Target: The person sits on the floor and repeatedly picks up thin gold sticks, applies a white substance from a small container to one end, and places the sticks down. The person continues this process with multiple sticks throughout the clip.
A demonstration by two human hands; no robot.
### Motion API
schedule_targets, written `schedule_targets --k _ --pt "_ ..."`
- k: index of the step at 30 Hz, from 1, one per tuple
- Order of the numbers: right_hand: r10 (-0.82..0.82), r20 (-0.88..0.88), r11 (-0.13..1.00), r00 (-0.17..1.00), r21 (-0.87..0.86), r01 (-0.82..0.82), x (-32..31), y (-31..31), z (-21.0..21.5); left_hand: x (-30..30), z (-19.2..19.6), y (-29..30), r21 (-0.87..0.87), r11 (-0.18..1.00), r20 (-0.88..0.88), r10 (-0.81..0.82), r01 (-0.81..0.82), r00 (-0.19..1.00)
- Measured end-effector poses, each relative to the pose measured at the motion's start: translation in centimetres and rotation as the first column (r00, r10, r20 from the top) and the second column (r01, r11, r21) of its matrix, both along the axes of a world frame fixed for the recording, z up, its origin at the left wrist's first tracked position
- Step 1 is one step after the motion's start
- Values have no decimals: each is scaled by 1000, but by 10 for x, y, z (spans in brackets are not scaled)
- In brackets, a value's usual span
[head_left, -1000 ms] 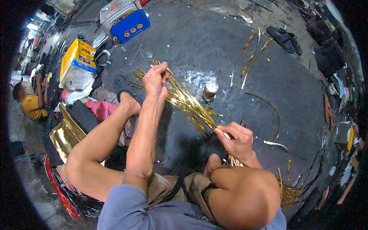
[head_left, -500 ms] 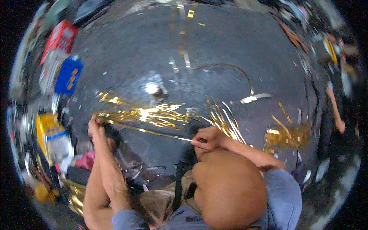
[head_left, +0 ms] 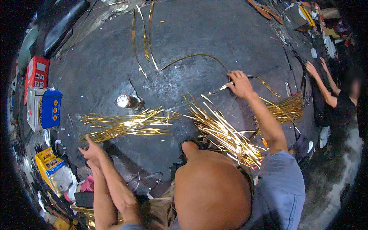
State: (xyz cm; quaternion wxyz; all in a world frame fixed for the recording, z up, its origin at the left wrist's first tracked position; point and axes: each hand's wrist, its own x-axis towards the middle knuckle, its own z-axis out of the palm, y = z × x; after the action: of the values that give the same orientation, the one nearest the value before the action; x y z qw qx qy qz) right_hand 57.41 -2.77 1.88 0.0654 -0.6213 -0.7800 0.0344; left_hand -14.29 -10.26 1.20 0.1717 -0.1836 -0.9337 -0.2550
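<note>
My left hand [head_left: 92, 148] rests low at the left, thumb and forefinger apart and holding nothing. It is beside the near-left end of a bundle of shiny gold strips [head_left: 130, 124] on the floor. My right arm reaches forward. My right hand [head_left: 240, 84] is over the floor with bent, parted fingers. Its fingertips are close to a short pale strip [head_left: 219, 89] and the end of a long curved gold strip [head_left: 199, 55]; whether they touch is unclear. A second, larger bundle of gold strips [head_left: 226, 134] lies between my bent knee and that hand.
A third gold bundle [head_left: 285, 109] lies at the right. Loose strips [head_left: 145, 34] are at the far side, and a shiny cylindrical object [head_left: 124, 101] is near the middle. Boxes, one red [head_left: 37, 73] and one blue-and-white [head_left: 50, 109], line the left. Another person [head_left: 326, 92] reaches in at the right.
The gold strip stretched between my hands is no longer held. My right hand has moved forward and right; my left hand's fingers have spread. The view has shifted.
</note>
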Motion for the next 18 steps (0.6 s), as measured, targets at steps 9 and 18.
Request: schedule_targets --k 9,18 --pt "40 -21 837 999 -545 -45 3 13 15 266 54 11 399 371 107 -927 839 359" --pt "20 -207 901 978 -421 -107 9 11 1 380 36 -23 709 252 534 -802 658 -268"
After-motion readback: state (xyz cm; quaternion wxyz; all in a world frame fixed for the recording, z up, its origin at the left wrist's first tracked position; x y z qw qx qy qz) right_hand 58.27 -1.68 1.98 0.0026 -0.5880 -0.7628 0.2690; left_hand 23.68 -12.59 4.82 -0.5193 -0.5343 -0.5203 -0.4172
